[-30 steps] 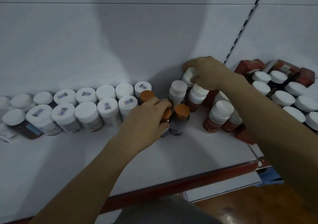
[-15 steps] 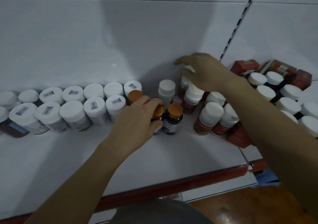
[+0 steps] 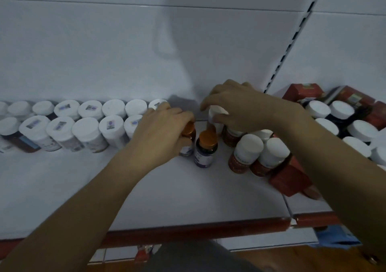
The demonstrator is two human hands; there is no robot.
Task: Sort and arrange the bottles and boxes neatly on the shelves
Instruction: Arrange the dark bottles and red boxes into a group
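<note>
Bottles, small, with orange caps [image 3: 207,136] and dark glass-like bodies: two are standing mid-shelf, just right of the double row of white-capped jars [image 3: 85,128]. They are looking rigid, smooth-sided and light, likely slippery at the label and breakable if tipped; the safest hold is probably around the shoulder just under the cap, or straight over the cap from above.

Left hand [image 3: 160,134]: it is curling over the nearer-left orange-capped bottle [image 3: 188,128], fingers wrapping its cap and upper body, closed on it. The second one is standing free, touching nothing but the shelf [image 3: 188,200].

Right hand [image 3: 240,106]: it is reaching across from the right, fingers bent down and closing around a white-capped bottle [image 3: 217,113] at the back, near the wall. Thumb contact is hidden, so the firmness of that hold is not showing.

Red-labelled white-capped bottles [image 3: 246,152]: they are crowding just right of the orange pair, some leaning against a red box [image 3: 290,180] lying flat.

More red boxes [image 3: 302,90] and white-capped jars are sitting unsorted on the neighbouring shelf section, right.
</note>
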